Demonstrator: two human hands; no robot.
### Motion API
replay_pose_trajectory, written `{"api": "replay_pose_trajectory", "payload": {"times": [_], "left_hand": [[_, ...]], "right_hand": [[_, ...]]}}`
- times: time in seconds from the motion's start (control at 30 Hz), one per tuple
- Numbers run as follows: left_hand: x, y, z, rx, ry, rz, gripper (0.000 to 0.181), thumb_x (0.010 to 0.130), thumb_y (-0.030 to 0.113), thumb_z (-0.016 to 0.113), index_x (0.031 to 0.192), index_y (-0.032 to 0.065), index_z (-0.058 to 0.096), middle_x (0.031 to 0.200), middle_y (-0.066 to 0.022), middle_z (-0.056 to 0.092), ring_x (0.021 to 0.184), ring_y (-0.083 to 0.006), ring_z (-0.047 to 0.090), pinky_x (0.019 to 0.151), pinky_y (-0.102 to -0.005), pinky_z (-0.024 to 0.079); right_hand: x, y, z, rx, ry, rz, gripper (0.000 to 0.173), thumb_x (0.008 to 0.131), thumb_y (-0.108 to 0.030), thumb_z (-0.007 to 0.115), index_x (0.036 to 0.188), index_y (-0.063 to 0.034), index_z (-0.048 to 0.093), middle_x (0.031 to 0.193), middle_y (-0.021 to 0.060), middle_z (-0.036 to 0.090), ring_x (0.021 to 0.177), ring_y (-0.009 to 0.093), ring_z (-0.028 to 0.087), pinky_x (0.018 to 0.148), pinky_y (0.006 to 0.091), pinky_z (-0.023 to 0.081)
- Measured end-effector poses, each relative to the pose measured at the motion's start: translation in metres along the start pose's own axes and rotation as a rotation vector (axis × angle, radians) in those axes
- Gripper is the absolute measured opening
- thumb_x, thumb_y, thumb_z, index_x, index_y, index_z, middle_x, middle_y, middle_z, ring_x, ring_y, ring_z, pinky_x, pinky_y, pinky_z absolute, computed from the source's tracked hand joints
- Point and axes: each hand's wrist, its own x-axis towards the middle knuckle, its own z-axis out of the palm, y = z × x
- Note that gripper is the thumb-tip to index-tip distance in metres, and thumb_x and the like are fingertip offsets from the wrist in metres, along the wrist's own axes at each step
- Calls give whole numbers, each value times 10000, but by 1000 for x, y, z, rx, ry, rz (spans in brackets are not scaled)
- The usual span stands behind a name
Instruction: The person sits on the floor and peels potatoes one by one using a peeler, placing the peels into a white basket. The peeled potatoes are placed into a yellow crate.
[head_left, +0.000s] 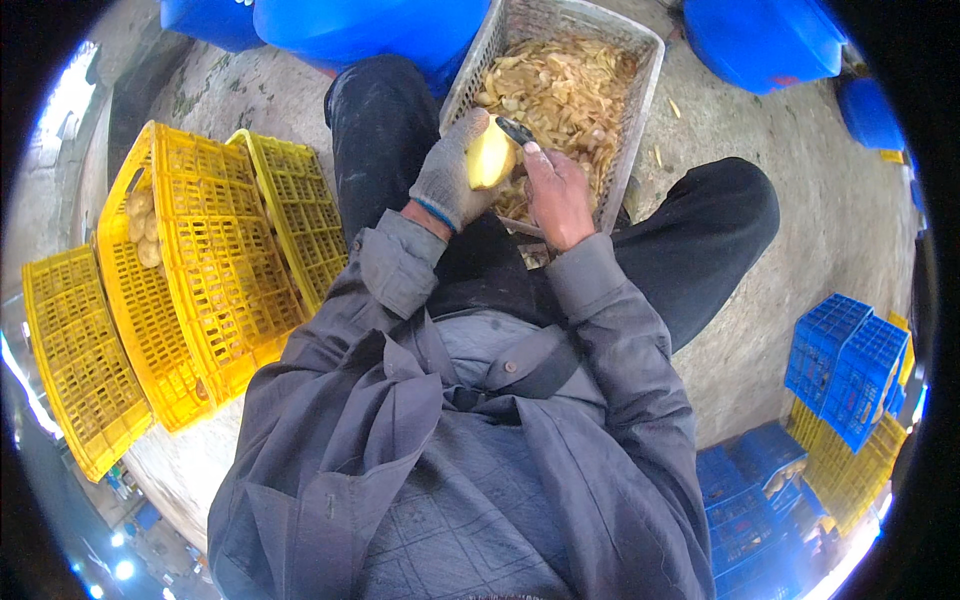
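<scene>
My left hand (457, 176), in a grey knitted glove with a blue cuff edge, holds a largely peeled potato (489, 154) with its yellow flesh showing. My right hand (557, 191) is bare and grips a small dark-handled peeler (514, 130), its head close to the potato's upper right side. The blade itself is hard to make out. Beneath both hands stands a pale plastic crate (646, 94) between my knees, holding a heap of potato peelings (566, 86).
Yellow crates (225, 262), one showing potatoes (144, 229), stand at my left. Blue tubs (360, 30) (761, 37) stand ahead. Blue crates (847, 360) and yellow crates (847, 465) are stacked at the lower right. Bits of peel lie on the concrete floor (810, 202).
</scene>
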Motion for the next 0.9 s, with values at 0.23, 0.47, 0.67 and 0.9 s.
{"api": "replay_pose_trajectory", "payload": {"times": [0.23, 0.47, 0.67, 0.9], "left_hand": [[-4, -12, 1, -52, 46, 35, 309, 976, 330, 599, 1170, 90, 609, 1016, -84, 674, 901, -222, 672, 774, -384, 562], [-3, 5, 12, -212, 271, -139, 336, 1007, 384, 531, 1142, 78, 567, 992, -99, 642, 871, -256, 651, 769, -384, 573], [-4, 15, 23, -341, 231, -102, 283, 1001, 340, 555, 1089, 70, 550, 997, -110, 611, 920, -269, 630, 775, -415, 579], [-11, 2, 19, -289, 181, 92, 277, 979, 270, 603, 1142, 50, 559, 1021, -101, 600, 937, -257, 624, 781, -443, 565]], "right_hand": [[-18, 15, 8, -196, -13, -46, 460, 986, -366, 524, 842, 59, 622, 804, 305, 625, 800, 487, 596, 708, 523, 451], [-55, 18, 9, -336, -130, -164, 418, 1006, -367, 485, 915, 21, 613, 906, 298, 624, 835, 495, 596, 743, 547, 454], [-61, 19, 4, -192, -89, -63, 454, 1014, -387, 475, 886, 21, 628, 852, 293, 616, 810, 490, 583, 731, 536, 441], [-40, 24, 14, -71, -33, 102, 437, 1015, -357, 475, 887, 35, 620, 820, 282, 609, 770, 462, 578, 690, 530, 420]]}}
